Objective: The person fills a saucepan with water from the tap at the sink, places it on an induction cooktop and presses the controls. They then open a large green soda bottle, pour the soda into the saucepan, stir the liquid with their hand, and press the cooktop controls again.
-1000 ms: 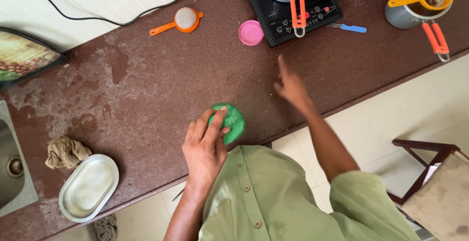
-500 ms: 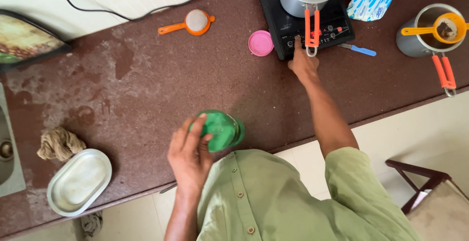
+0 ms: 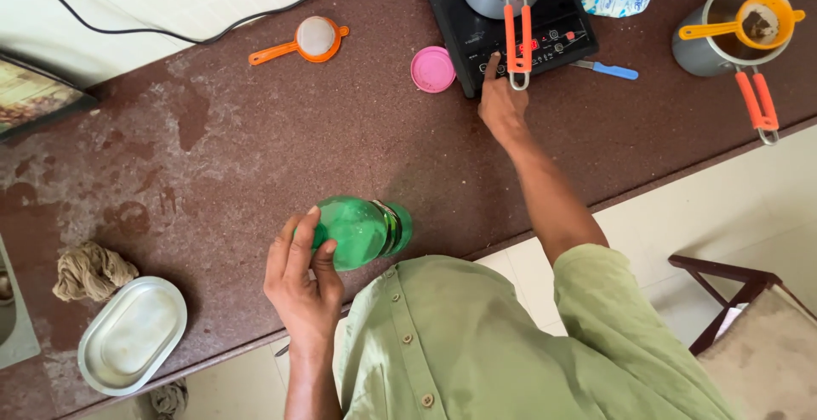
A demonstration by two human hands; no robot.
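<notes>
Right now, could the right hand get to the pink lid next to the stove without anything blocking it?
Probably yes. The right hand rests at the front edge of the stove, and the pink lid lies just to its left on bare counter. Nothing lies between them.

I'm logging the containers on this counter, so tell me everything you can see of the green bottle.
The green bottle is translucent green, plastic by its look, with a rounded body and a green cap at its right end. It is tilted onto its side, cap pointing right, over the near edge of the brown counter, just in front of the person's light green shirt. The left hand grips its left end, fingers wrapped over the body. Whether it rests on the counter, and what is inside, cannot be told.
</notes>
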